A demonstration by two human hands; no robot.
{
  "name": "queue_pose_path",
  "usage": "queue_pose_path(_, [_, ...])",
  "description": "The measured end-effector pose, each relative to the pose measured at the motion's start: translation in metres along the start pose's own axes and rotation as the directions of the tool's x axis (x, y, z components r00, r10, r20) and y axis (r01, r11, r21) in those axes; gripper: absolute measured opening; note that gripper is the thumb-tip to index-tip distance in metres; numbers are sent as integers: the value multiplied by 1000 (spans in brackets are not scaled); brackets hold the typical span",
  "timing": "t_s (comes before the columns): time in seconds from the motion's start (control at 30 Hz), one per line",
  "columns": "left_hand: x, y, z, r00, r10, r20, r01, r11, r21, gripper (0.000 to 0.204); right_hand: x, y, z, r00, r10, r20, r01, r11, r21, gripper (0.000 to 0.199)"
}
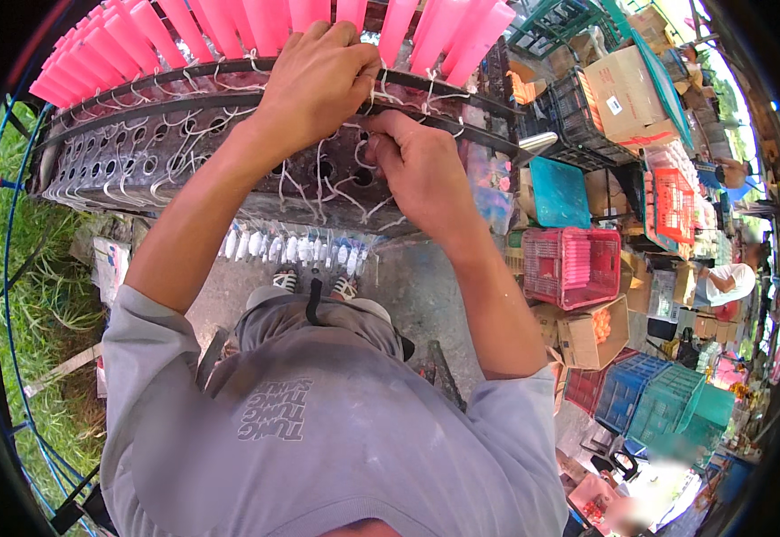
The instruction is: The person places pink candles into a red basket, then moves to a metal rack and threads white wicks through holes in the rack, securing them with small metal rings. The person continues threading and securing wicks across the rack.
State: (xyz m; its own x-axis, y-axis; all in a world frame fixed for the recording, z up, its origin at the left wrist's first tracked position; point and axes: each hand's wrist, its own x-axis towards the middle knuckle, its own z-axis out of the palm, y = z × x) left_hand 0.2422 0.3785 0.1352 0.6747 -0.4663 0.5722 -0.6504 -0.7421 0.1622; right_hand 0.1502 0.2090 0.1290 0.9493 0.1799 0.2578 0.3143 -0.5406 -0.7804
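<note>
A dark metal rack (139,157) full of round holes runs across the top, with white string (305,183) laced through the holes. Several pink tubes (256,22) stand in a row along its far edge. My left hand (318,80) rests on the rack's upper bar with its fingers curled around the string. My right hand (417,166) pinches a strand of the string just below it, over the holes. The two hands almost touch. My grey shirt fills the lower middle.
Grass (27,295) lies to the left. To the right stand a pink plastic basket (569,264), cardboard boxes (627,94), blue and green crates (654,394) and a red crate (675,201). A person in white (721,282) bends over farther right.
</note>
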Motion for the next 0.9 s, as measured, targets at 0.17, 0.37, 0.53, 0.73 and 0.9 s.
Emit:
queue_pose_path(0.17, [-29,-2,-46,926,202,318,-4,849,-529,15,-13,8,-41,993,-45,111,65,980,-188,15])
queue_pose_path(0.37, [-46,-33,-48,811,238,534,68,869,-489,19,-5,-34,-6,974,143,176,-91,957,-275,30])
queue_pose_path(0.53, [-47,-40,-64,877,138,459,265,660,-704,10,-21,-63,24,961,237,145,-244,969,36,25])
queue_pose_path(0.73, [-67,-41,-53,881,304,363,126,588,-799,11,-93,-99,28,891,453,18,-360,683,635,20])
queue_pose_path(0.9, [-86,-37,-81,812,348,469,296,447,-844,18,-123,-137,62,843,492,-218,-244,711,660,24])
